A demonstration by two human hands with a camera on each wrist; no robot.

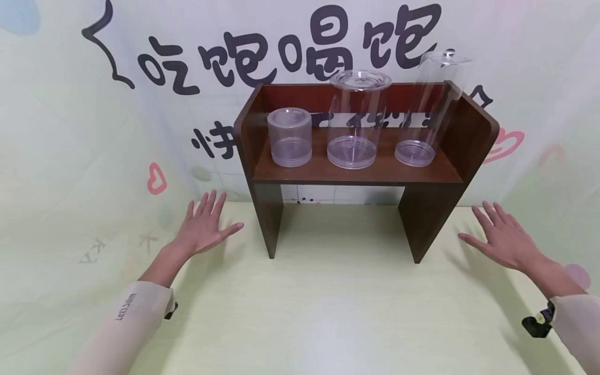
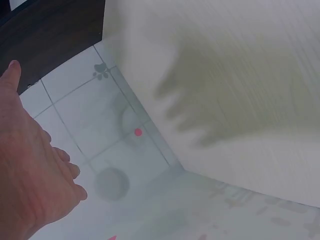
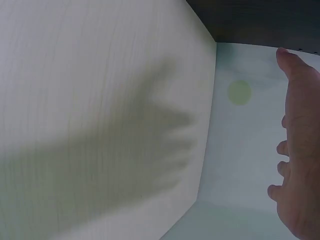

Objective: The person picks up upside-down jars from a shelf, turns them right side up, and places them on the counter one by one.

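To the left of a dark brown wooden shelf [image 1: 358,182], my left hand [image 1: 202,224] hovers with its fingers straight and thumb spread. My right hand [image 1: 507,237] is held the same way on the shelf's right side. Both hold nothing. On the shelf board stand three clear containers: a short one [image 1: 289,138] at the left, a wide tall one [image 1: 353,120] in the middle and a narrow taller one [image 1: 428,114] at the right. In the left wrist view the left hand [image 2: 37,165] is apart from the table, its shadow falling there. The right wrist view shows the right hand [image 3: 305,145] likewise.
The shelf stands on a pale wood-grain table [image 1: 328,307] near its back edge. Behind it hangs a light printed cloth [image 1: 154,120] with large dark characters and hearts, and more cloth encloses both sides. Below the shelf board is an open space between two side panels.
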